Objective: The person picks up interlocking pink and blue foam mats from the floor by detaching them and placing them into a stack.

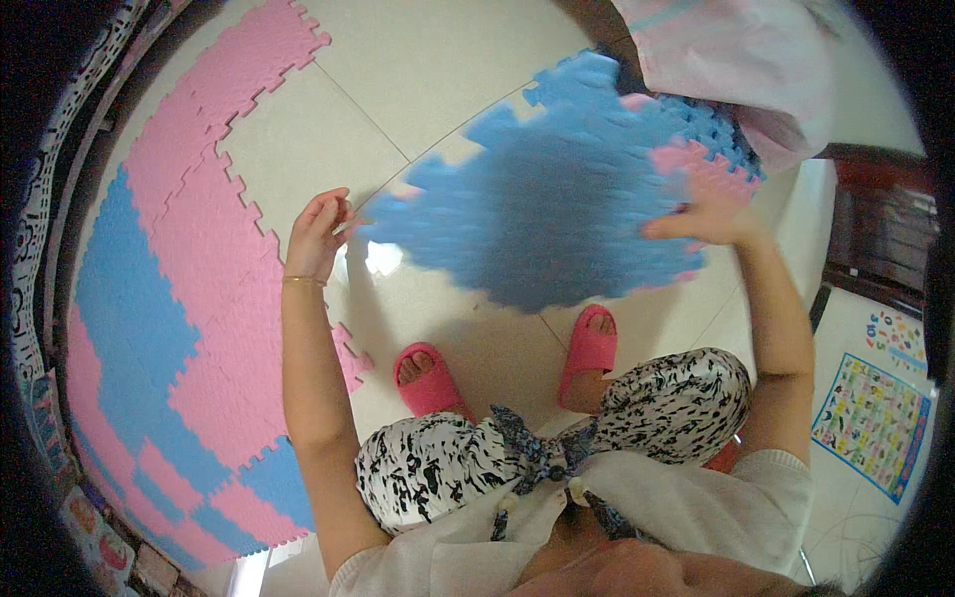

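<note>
Blue foam puzzle mats (pixel 448 216), blurred and with jagged interlocking edges, spread in front of me above the tiled floor. My left hand (pixel 322 220) is at their left corner with fingers curled; whether it grips the edge is unclear. My right hand (pixel 705 216), blurred, lies over the right part of the mats, beside a pink foam piece (pixel 701 160); its grip cannot be told. A joined area of pink foam mat (pixel 224 246) and blue foam mat (pixel 134 298) covers the floor at the left.
A pale cloth (pixel 731 60) hangs at the upper right, over more blue foam pieces (pixel 694 112). Pink slippers (pixel 429 380) are on my feet below the mats. A colourful picture chart (pixel 869 425) is at the right, near a dark wooden piece of furniture (pixel 873 216).
</note>
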Demonstrator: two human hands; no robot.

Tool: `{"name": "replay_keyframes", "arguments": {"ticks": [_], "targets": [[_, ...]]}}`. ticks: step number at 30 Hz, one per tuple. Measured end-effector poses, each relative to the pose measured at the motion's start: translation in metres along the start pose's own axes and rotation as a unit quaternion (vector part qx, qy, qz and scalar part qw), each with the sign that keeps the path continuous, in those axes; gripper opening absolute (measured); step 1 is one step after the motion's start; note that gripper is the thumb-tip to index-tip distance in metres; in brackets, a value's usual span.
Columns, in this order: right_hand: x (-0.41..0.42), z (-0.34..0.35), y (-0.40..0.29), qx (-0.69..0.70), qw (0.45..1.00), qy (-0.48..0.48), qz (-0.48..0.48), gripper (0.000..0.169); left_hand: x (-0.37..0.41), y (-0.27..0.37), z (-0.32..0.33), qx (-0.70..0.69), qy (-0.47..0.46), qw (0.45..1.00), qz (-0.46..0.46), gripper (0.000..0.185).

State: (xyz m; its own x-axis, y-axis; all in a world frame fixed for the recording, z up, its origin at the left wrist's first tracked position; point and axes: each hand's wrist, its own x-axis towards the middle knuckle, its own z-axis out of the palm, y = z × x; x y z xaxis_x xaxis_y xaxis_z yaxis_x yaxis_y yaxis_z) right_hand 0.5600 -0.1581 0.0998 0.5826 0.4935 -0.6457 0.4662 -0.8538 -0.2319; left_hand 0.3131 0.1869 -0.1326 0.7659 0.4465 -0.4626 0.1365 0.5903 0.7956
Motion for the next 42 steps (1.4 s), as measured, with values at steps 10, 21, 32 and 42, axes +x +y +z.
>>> {"name": "replay_keyframes", "arguments": {"ticks": [10,21,32,42], "targets": [[-0.022,0.035,0.221,-0.127,0.969,0.207,-0.046,0.062,0.026,-0.066,-0.103,0.432,0.332,0.823,0.162,0.022],[-0.006,0.021,0.206,-0.204,0.910,0.352,-0.075,0.066,0.007,-0.007,-0.117,0.835,0.264,0.473,0.103,0.044],[0.057,0.052,-0.005,-0.142,0.880,0.221,-0.396,0.032,0.039,0.005,-0.106,0.772,0.354,0.528,-0.022,0.023],[0.088,0.127,-0.054,-0.107,0.844,0.046,-0.524,0.018,-0.037,0.046,-0.123,0.706,0.311,0.581,0.260,0.003]]}}
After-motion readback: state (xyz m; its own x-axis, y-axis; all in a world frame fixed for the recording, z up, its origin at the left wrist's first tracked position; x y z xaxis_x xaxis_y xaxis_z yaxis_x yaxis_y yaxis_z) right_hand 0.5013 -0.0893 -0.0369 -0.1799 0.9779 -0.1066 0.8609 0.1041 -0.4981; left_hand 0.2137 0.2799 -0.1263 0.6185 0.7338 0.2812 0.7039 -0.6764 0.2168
